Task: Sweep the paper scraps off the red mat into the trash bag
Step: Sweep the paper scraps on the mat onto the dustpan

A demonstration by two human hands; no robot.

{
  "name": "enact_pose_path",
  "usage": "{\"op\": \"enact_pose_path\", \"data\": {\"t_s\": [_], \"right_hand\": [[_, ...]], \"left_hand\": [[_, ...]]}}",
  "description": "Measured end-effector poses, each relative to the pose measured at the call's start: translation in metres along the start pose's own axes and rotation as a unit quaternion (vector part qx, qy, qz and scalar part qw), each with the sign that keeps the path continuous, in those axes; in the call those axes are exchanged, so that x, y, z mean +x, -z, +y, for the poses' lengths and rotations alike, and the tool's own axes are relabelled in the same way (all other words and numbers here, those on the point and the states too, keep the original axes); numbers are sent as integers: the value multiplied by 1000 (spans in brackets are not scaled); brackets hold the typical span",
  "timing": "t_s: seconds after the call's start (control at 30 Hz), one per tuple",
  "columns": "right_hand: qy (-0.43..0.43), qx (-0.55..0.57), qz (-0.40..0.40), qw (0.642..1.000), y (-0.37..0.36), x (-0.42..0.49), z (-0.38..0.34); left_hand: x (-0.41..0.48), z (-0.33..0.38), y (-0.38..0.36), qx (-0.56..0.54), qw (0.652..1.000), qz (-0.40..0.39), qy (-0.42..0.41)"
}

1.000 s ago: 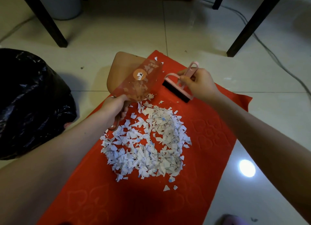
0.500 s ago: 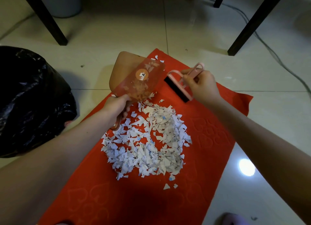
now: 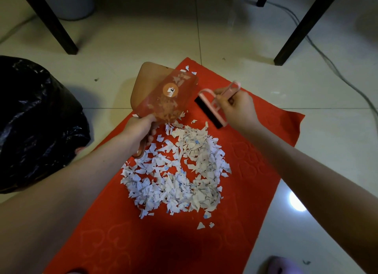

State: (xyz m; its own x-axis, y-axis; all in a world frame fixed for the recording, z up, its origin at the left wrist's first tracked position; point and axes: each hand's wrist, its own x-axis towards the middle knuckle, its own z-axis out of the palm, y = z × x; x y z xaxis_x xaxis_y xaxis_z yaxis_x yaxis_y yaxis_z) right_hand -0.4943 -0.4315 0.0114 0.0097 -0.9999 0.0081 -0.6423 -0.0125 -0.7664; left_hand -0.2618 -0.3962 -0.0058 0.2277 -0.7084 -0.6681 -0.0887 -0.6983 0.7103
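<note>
Gripping translucent dustpan [image 3: 169,97], black-bristled brush [image 3: 207,111] near jagged scraps [image 3: 173,175]

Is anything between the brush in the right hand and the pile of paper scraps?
Nothing visible. The brush, held by the right hand, is just past the paper scraps; only bare red mat lies between. The dustpan is beside it.

Lighting dimly and warmly, darkening toward corners | glaring as a round lamp reflection [image 3: 297,201] on the floor tiles [image 3: 245,48] | shadowing the red mat [image 3: 180,251] near the bottom | glinting off the trash bag [image 3: 30,120] | bowing the table leg [image 3: 306,26] outward | blurring only at the edges
</note>
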Motion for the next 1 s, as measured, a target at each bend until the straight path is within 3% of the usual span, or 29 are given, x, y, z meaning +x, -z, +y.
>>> {"op": "enact_pose_path", "data": {"t_s": [0.13,0.27,0.37,0.47,0.57,0.73,1.0], "right_hand": [[-19,-32,27,999,4,12,8],[-19,-97,-20,995,-4,10,11],[7,-49,-58,997,-7,7,2],[9,6,4,1000,-4,18,-1],[4,-15,34,999,-2,37,1],[-7,-90,53,995,-20,70,3],[7,-116,47,992,-52,137,-25]], "left_hand": [[0,2,3,-7,1000,-8,1],[-1,4,4,-13,1000,-1,-2],[-1,6,4,-17,1000,3,-4],[0,8,5,-32,999,12,-5],[5,9,9,-45,999,18,-7],[20,20,12,-50,999,17,-5],[37,31,22,-81,996,24,-13]]}}
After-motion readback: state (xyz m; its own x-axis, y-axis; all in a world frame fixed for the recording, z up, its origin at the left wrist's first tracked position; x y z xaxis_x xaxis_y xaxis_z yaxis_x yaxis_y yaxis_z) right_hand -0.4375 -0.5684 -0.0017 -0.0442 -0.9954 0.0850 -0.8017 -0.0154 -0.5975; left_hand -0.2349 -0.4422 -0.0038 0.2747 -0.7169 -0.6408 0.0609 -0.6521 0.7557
